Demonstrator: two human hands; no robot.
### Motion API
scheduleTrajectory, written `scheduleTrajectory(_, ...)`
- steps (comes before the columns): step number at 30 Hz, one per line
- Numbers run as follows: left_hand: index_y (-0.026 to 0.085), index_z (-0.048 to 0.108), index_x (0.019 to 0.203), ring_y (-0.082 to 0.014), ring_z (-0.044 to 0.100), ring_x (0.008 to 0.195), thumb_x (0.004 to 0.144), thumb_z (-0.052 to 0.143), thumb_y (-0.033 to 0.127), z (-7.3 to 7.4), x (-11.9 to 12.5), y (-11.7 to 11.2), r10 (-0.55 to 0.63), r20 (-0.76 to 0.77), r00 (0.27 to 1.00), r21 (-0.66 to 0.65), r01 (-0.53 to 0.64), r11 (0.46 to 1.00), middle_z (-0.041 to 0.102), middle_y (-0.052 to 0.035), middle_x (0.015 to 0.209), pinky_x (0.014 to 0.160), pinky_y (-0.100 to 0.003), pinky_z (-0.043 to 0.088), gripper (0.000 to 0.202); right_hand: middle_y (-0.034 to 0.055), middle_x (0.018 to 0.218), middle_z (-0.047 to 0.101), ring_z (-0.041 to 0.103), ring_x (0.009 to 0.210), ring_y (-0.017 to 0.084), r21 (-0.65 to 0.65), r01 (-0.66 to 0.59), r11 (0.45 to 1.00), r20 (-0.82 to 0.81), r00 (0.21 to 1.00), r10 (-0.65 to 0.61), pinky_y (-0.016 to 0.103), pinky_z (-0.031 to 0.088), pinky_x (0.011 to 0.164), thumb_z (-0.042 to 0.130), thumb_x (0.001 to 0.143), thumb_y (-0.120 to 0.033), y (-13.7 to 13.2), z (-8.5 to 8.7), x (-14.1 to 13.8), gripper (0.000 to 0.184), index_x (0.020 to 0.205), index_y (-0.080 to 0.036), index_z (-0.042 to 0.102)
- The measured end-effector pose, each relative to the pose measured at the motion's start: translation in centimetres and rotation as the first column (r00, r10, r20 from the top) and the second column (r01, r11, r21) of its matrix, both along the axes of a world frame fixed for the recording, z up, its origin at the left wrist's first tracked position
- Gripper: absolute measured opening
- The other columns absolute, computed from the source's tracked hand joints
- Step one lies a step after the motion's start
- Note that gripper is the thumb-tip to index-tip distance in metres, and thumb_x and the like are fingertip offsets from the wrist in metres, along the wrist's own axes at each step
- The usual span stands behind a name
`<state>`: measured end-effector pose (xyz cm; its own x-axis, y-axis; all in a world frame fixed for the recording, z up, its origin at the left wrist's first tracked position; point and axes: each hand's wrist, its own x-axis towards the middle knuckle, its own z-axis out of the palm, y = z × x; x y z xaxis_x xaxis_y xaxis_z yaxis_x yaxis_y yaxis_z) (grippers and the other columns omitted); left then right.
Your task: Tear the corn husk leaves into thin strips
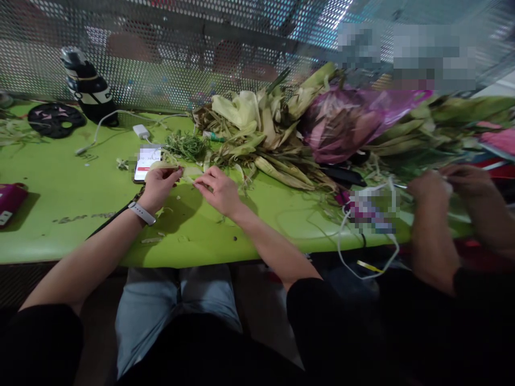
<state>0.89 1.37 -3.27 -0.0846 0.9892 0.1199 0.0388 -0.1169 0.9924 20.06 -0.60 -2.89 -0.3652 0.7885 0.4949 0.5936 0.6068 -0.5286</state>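
Between my hands stretches a pale green strip of corn husk (192,172). My left hand (160,186), with a light watch band on its wrist, is closed on the strip's left part. At the other end, the fingers of my right hand (220,191) are pinched together on the husk. Just behind my left hand lies a lit phone (147,161), partly covered by it. Beyond the hands is a small heap of thin green shreds (187,146), beside a large pile of corn husks (257,120).
A pink plastic bag (341,126) sits against the husk pile. A dark bottle (90,91) and a black fan-shaped object (56,119) stand at the back left, near a white charger (140,132). At right, a co-worker's hands (430,185) work beside a white cable (340,246).
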Motion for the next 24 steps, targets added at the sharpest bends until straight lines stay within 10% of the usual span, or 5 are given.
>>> scheduleTrajectory(6, 0.017, 0.075, 0.076, -0.0157, 0.059, 0.067, 0.071, 0.076, 0.029, 0.1, 0.0, -0.4, -0.250, -0.282, 0.926, 0.057, 0.276, 0.959, 0.073, -0.0066, 0.076, 0.066, -0.029, 0.048, 0.013, 0.0078, 0.125, 0.060, 0.046, 0.127, 0.028, 0.115, 0.029, 0.993, -0.062, 0.998, -0.022, 0.052, 0.033, 0.109, 0.054, 0.096, -0.039, 0.3, 0.5, 0.1, 0.021, 0.088, -0.023, 0.063)
scheduleTrajectory(16, 0.016, 0.076, 0.080, -0.0149, 0.058, 0.064, 0.074, 0.074, 0.028, 0.5, -0.2, -0.8, -0.389, -0.300, 0.871, 0.045, 0.420, 0.906, 0.072, -0.0079, 0.076, 0.060, -0.028, 0.045, 0.013, 0.0054, 0.092, 0.063, 0.059, 0.091, 0.021, -0.144, -0.104, 0.984, -0.244, 0.967, 0.067, 0.039, 0.047, 0.086, 0.049, 0.095, -0.051, 1.4, 0.0, 0.3, 0.029, 0.089, -0.023, 0.053)
scheduleTrajectory(24, 0.017, 0.072, 0.083, -0.0151, 0.061, 0.072, 0.069, 0.077, 0.019, 1.3, 0.1, -1.3, -0.384, -0.078, 0.920, -0.022, 0.384, 0.923, 0.069, -0.0056, 0.079, 0.069, -0.030, 0.050, 0.015, 0.0008, 0.079, 0.056, 0.053, 0.071, 0.016, -0.471, -0.151, 0.869, -0.419, 0.906, -0.069, 0.034, 0.052, 0.066, 0.059, 0.087, -0.055, 1.8, -0.6, 0.1, 0.033, 0.087, -0.024, 0.049)
